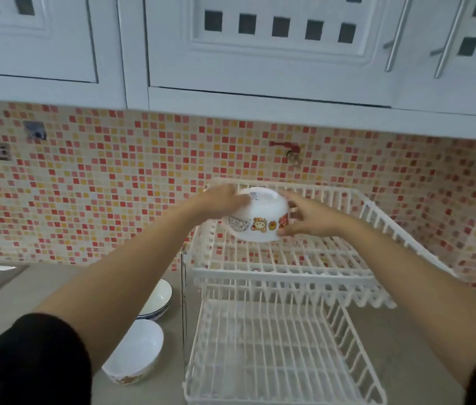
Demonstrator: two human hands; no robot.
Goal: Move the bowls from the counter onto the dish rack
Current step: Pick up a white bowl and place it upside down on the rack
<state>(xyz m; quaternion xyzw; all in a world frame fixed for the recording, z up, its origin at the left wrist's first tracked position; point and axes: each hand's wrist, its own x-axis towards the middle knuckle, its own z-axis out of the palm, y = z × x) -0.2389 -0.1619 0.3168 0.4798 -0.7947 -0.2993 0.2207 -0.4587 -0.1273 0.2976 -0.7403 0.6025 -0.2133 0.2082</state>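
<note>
Two hands, left hand point(221, 200) blurred and right hand point(308, 217), clasp an upturned cartoon bowl point(255, 214) over the dish rack point(289, 258) upper tier. Left forearm partly hides two more bowls, a blue-rimmed bowl point(158, 299) and a white bowl point(137, 352), on the desk point(41, 287).

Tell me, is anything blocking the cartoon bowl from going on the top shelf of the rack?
Nothing visible. The left hand and right hand hold the upside-down cartoon bowl over the dish rack's top shelf, and the wires beneath it look bare.
</note>
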